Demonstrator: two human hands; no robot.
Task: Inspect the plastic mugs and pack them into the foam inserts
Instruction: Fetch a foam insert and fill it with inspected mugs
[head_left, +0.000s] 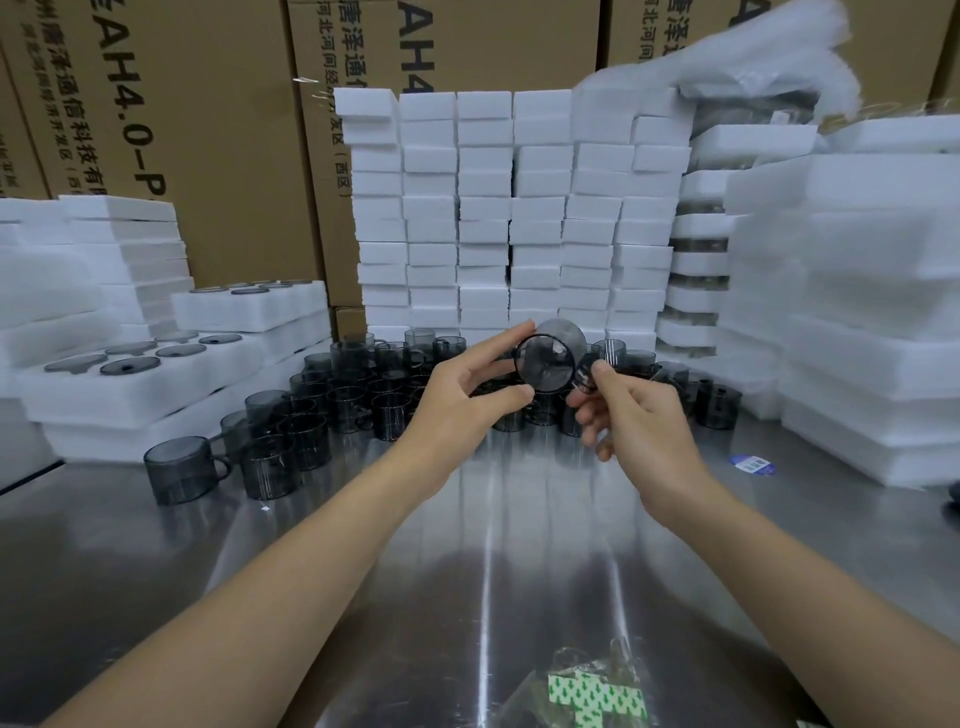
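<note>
A smoky grey see-through plastic mug (550, 358) is held up on its side above the steel table, its mouth turned toward me. My left hand (467, 395) grips its body between fingertips at the top rim and thumb below. My right hand (628, 410) pinches the mug's handle on the right side. Behind and below the hands stands a crowd of several matching mugs (332, 395). At the left lie white foam inserts (150, 384) with mugs seated in their round pockets.
Stacks of white foam blocks (509, 218) wall off the back, and more foam slabs (852, 312) pile up at the right. Cardboard cartons (171, 130) stand behind. A blue label (752, 463) and a bag with green-printed slips (592, 691) lie on the steel table (363, 571).
</note>
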